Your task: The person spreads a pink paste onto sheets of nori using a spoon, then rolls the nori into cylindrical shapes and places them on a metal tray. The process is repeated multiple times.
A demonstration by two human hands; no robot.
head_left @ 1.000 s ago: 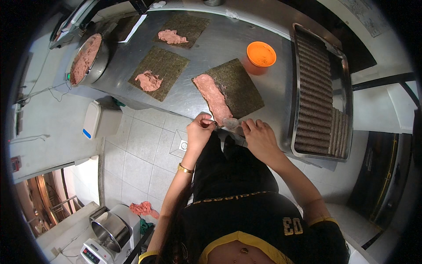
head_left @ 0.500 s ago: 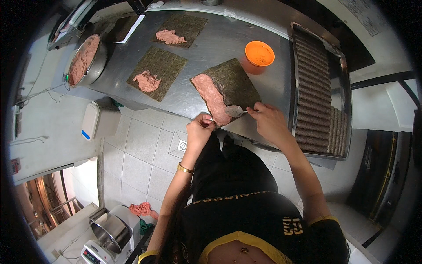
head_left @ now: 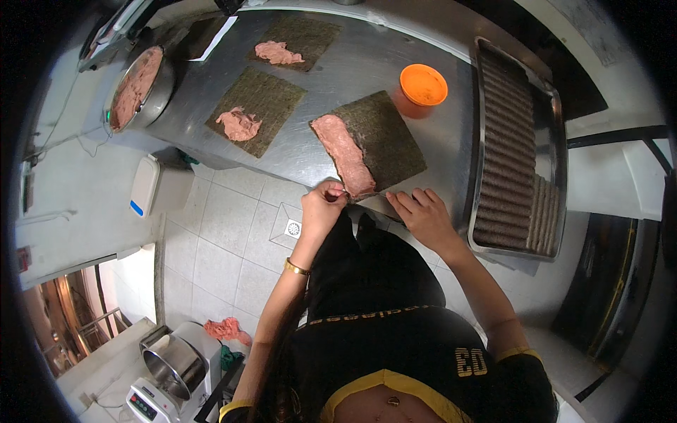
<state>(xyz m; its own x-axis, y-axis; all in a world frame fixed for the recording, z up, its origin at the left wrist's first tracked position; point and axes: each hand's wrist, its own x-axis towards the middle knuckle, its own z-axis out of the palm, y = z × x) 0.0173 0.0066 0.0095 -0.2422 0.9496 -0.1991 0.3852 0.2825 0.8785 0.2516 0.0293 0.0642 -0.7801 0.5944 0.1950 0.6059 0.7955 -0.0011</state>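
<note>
The nearest seaweed sheet [head_left: 395, 144] lies at the front edge of the steel table, with a long band of pink meat paste [head_left: 343, 149] along its left side. My left hand [head_left: 325, 209] is closed in a pinch at the sheet's near corner, fingertips against its edge. My right hand [head_left: 422, 217] grips the handle of a spoon [head_left: 379, 193], which is held low by the near end of the paste; its bowl is hard to make out. Two more seaweed sheets [head_left: 276, 106] [head_left: 319, 37] lie to the left and farther back, each bearing a lump of paste [head_left: 238, 125].
An orange bowl [head_left: 423, 85] stands beyond the sheet on the right. Right of it, a metal tray [head_left: 480, 151] holds rows of dark rolls [head_left: 508, 141]. A steel bowl [head_left: 161, 95] of pink paste is at the far left. A lidded bin [head_left: 151, 187] stands on the tiled floor.
My right hand has moved down toward the table's front edge, drawing the spoon off the paste's surface. The paste band looks straighter and more even. My left hand stays at the corner.
</note>
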